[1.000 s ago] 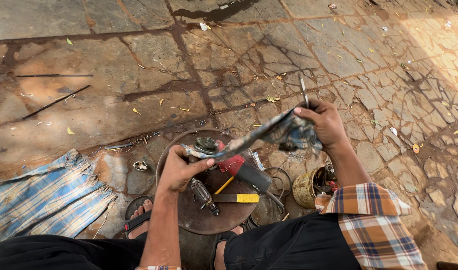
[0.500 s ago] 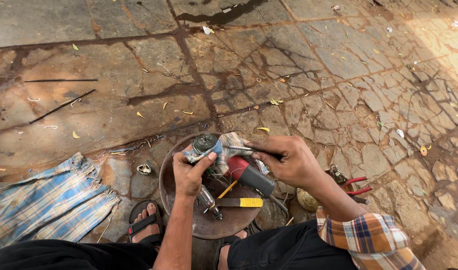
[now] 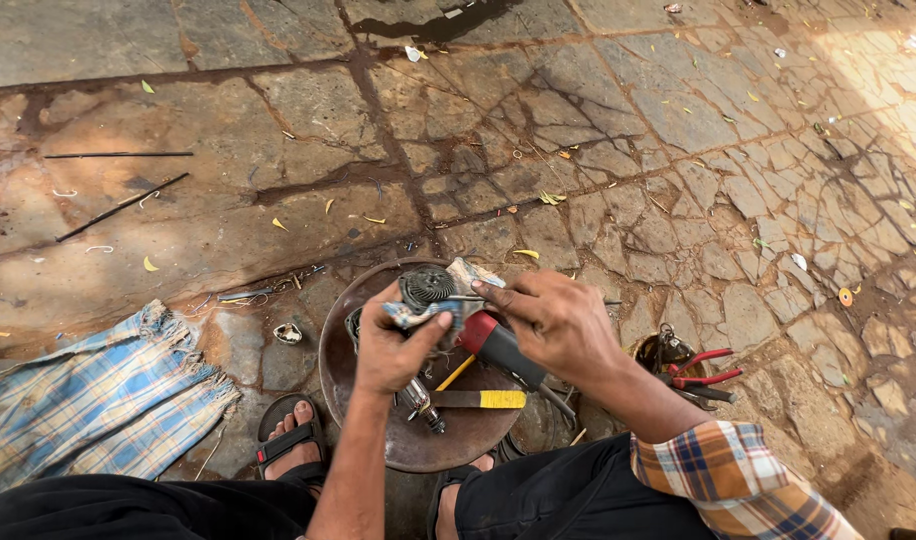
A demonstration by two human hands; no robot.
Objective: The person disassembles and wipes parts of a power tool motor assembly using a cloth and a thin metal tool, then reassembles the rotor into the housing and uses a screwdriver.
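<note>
Here, hands (image 3: 478, 325) grip ribbed metal rotor (image 3: 427, 287).

Cracked, stained stone paving (image 3: 598, 130) fills the frame; sunlight brightens the upper right, yellow leaves (image 3: 150, 264) lie scattered, and a dark wet patch (image 3: 428, 25) sits at top centre.

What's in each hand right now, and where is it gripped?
Left hand grips a motor part around its lower body. Right hand pinches a thin tool, hard to identify.
</note>
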